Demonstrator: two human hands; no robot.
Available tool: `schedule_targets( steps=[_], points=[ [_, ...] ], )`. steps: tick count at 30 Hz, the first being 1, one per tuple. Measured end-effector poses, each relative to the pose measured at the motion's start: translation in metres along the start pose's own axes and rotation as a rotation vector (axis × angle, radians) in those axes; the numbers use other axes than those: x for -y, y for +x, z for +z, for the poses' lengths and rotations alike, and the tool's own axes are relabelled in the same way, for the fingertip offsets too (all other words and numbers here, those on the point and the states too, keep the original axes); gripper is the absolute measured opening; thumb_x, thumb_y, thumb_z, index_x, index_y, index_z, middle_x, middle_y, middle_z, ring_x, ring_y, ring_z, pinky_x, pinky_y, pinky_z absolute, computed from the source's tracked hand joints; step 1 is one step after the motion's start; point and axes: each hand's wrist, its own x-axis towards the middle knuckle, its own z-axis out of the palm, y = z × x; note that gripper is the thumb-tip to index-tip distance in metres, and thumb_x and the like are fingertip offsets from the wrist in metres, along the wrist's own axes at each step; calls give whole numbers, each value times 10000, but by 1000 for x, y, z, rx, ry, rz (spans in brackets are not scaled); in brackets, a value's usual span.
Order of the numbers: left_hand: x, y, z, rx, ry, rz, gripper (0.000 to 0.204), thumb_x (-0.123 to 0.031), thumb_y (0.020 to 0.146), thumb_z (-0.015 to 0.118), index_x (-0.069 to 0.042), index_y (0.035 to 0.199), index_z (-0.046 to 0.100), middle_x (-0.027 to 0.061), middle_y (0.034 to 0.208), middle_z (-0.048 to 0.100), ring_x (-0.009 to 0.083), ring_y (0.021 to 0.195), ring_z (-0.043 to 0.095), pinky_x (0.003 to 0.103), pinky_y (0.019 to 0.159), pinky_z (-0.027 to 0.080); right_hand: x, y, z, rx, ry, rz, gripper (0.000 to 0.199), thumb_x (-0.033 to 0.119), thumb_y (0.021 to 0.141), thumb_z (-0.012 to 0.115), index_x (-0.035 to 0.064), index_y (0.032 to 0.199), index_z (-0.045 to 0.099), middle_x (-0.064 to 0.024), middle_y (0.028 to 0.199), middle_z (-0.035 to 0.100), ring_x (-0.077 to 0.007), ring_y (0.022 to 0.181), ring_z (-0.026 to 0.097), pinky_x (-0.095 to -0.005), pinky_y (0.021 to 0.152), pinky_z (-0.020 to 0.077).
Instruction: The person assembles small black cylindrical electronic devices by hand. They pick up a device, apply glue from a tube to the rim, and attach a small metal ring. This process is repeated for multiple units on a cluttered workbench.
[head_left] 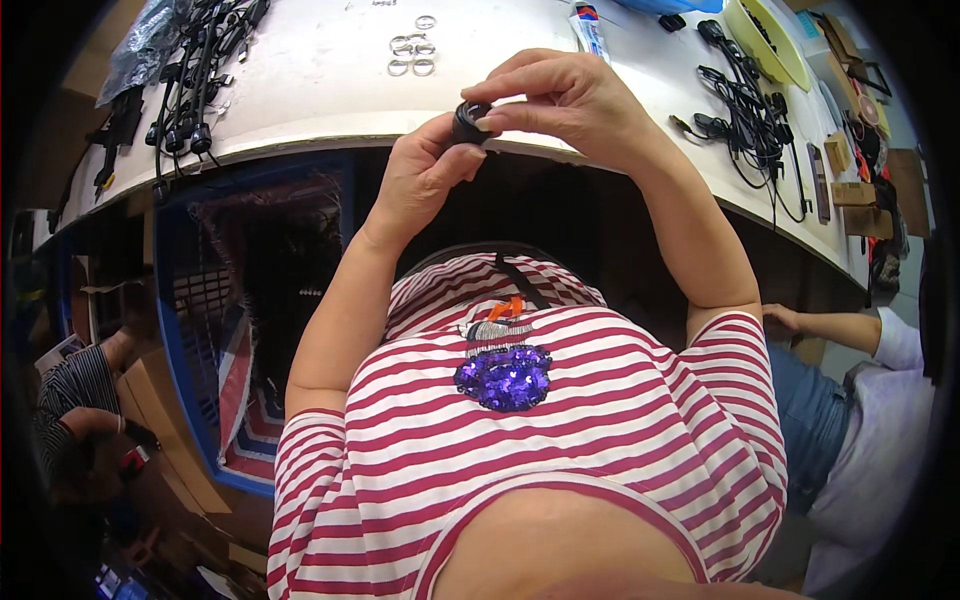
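Both hands — left hand (425, 175) and right hand (570, 100) — pinched on a small black round part (470, 122), its details hidden by fingertips.

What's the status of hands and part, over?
Left hand and right hand both pinch small black round part above white table edge. Nothing blocking.

My white desk (300, 90) carries clear rings (412, 55) near its middle, black cables (195, 75) at its left edge, a tube (590, 30) and more cables (750, 110) toward its right edge.
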Motion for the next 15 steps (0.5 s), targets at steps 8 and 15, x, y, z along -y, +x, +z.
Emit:
schedule_targets(
  steps=[8,15],
  points=[
    [-6,1,11,-38,199,-46,251,-138,844,498,23,1030,547,-11,659,447,61,565,356,195,515,284,-25,-14,-35,-102,-101,39,281,114,788,647,67,1064,625,-43,967,634,-75,818,560,-199,704,439],
    [-1,-2,1,-51,64,-16,308,-238,866,554,12,1045,546,-14,620,429,60,552,339,197,513,266,-139,-21,-158,-696,-1009,516,317,342,815,549,106,1014,624,-114,1011,620,-288,953,580,-399,813,452]
  ],
)
